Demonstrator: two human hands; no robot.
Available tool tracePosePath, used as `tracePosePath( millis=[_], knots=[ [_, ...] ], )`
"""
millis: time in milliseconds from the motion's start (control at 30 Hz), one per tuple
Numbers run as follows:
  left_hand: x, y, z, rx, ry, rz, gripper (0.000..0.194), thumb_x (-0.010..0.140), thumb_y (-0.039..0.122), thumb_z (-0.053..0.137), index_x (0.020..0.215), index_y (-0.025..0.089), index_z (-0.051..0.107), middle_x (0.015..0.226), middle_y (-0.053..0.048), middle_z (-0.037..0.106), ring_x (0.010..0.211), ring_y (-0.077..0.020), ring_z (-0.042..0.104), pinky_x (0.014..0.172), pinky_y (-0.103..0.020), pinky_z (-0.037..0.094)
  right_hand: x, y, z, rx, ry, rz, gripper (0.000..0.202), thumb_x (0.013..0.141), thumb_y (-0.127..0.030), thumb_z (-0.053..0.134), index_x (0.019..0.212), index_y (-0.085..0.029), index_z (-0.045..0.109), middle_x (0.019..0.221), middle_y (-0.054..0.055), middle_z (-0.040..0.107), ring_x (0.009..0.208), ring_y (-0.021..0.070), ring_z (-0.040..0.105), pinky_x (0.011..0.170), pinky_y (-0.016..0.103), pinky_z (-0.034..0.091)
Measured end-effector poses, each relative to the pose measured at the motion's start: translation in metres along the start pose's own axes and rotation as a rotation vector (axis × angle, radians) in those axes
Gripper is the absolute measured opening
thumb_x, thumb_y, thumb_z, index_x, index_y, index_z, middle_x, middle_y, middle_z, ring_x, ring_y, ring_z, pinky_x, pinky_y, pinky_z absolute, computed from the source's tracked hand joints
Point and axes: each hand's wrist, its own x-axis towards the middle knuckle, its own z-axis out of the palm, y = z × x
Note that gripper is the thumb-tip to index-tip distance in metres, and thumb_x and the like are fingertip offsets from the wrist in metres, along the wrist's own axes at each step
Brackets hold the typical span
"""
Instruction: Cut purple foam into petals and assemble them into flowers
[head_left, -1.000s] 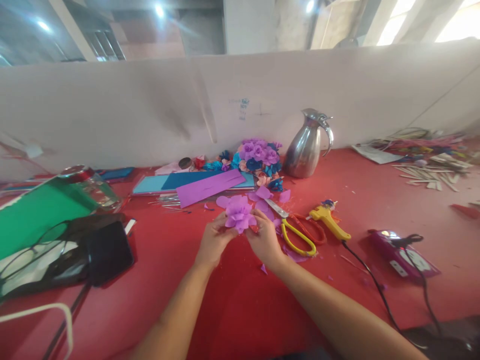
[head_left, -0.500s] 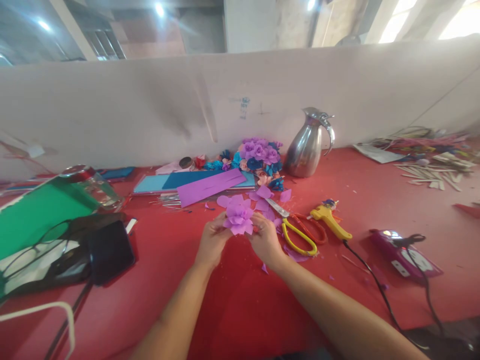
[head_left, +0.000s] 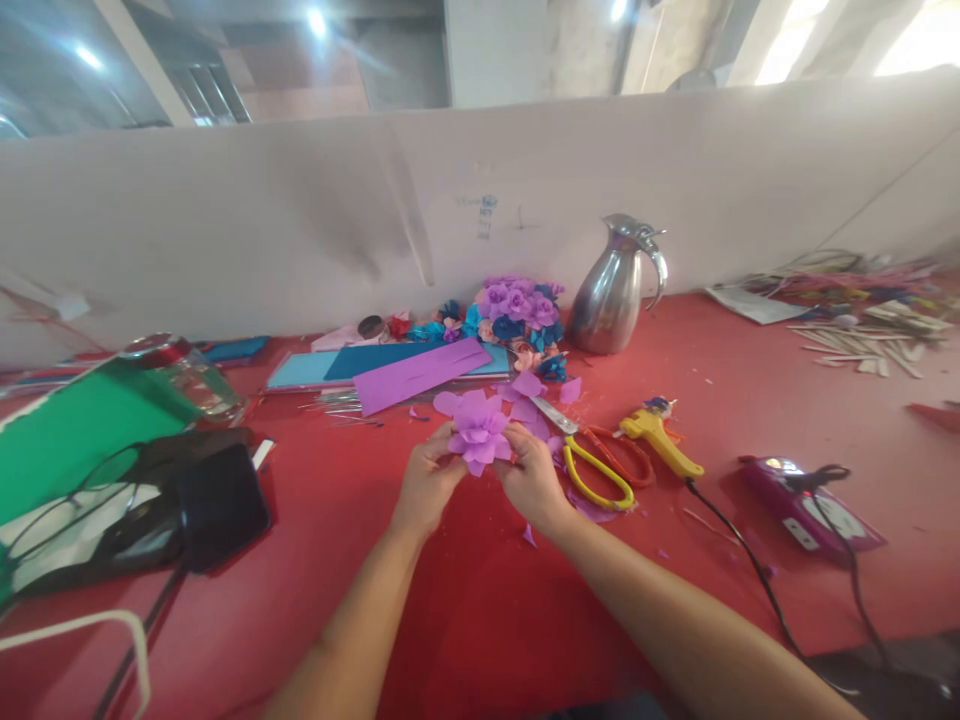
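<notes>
A purple paper flower point(head_left: 480, 430) with layered petals is held between both hands above the red table point(head_left: 465, 620). My left hand point(head_left: 429, 478) pinches its left side, and my right hand point(head_left: 534, 478) grips its right side. Loose purple petals point(head_left: 529, 384) lie just beyond the flower. Right of my right hand rest scissors point(head_left: 600, 480) with one yellow and one red handle. A purple paper strip point(head_left: 421, 374) lies on blue sheets behind the hands.
A yellow glue gun point(head_left: 661, 442) and a purple power strip point(head_left: 814, 508) with cords lie right. Behind stand a metal jug point(head_left: 609, 290) and a pile of paper flowers point(head_left: 517, 305). At left are a phone point(head_left: 223, 505), a glass jar point(head_left: 187, 375) and green paper point(head_left: 90, 430).
The flower has turned and tilted slightly between my fingers. Both hands have stayed in nearly the same place, still holding it.
</notes>
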Motion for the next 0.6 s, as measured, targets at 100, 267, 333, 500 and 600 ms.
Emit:
tracePosePath(
  millis=[100, 267, 333, 500, 600],
  knots=[
    [-0.001, 0.0, 0.0, 0.026, -0.003, 0.031, 0.016, 0.072, 0.028, 0.072, 0.087, 0.024, 0.076, 0.101, -0.004, 0.067, 0.098, -0.0212, 0.058, 0.09, -0.033, 0.043, 0.0, -0.001, 0.0, 0.092, -0.039, 0.071, 0.015, 0.075, -0.017, 0.056, 0.074, -0.021, 0.071, 0.077, 0.002, 0.068, 0.076, 0.0193, 0.059, 0.075, 0.03, 0.044],
    [-0.003, 0.004, 0.004, 0.056, 0.009, 0.058, 0.014, 0.075, 0.027, 0.07, 0.087, 0.022, 0.075, 0.095, -0.004, 0.062, 0.096, -0.02, 0.056, 0.087, -0.03, 0.044, 0.0, 0.001, 0.004, 0.387, -0.123, 0.24, 0.016, 0.076, -0.023, 0.055, 0.078, -0.019, 0.071, 0.071, 0.0, 0.066, 0.067, 0.0161, 0.056, 0.071, 0.028, 0.045],
    [-0.004, 0.007, 0.005, 0.053, 0.025, 0.077, 0.013, 0.076, 0.028, 0.068, 0.086, 0.021, 0.074, 0.096, -0.004, 0.062, 0.096, -0.0201, 0.056, 0.086, -0.03, 0.044, 0.0, 0.001, 0.005, 0.444, -0.119, 0.251, 0.015, 0.075, -0.024, 0.056, 0.078, -0.019, 0.07, 0.071, -0.001, 0.066, 0.067, 0.0155, 0.056, 0.07, 0.028, 0.044],
    [-0.011, 0.014, 0.003, 0.315, 0.211, 0.338, 0.019, 0.081, 0.025, 0.061, 0.099, 0.022, 0.068, 0.097, -0.005, 0.059, 0.087, -0.0176, 0.055, 0.079, -0.031, 0.046, 0.002, -0.001, 0.003, 0.425, -0.063, 0.235, 0.014, 0.073, -0.021, 0.054, 0.074, -0.018, 0.068, 0.067, -0.002, 0.063, 0.064, 0.0135, 0.052, 0.066, 0.026, 0.042],
    [-0.017, 0.019, 0.002, 0.615, 0.317, 0.653, 0.024, 0.077, 0.017, 0.063, 0.101, 0.021, 0.064, 0.101, -0.007, 0.056, 0.091, -0.0193, 0.055, 0.08, -0.034, 0.048, 0.001, -0.001, 0.001, 0.348, -0.059, 0.231, 0.015, 0.072, -0.02, 0.053, 0.074, -0.018, 0.067, 0.069, -0.001, 0.064, 0.063, 0.0135, 0.052, 0.066, 0.026, 0.043]
  ],
)
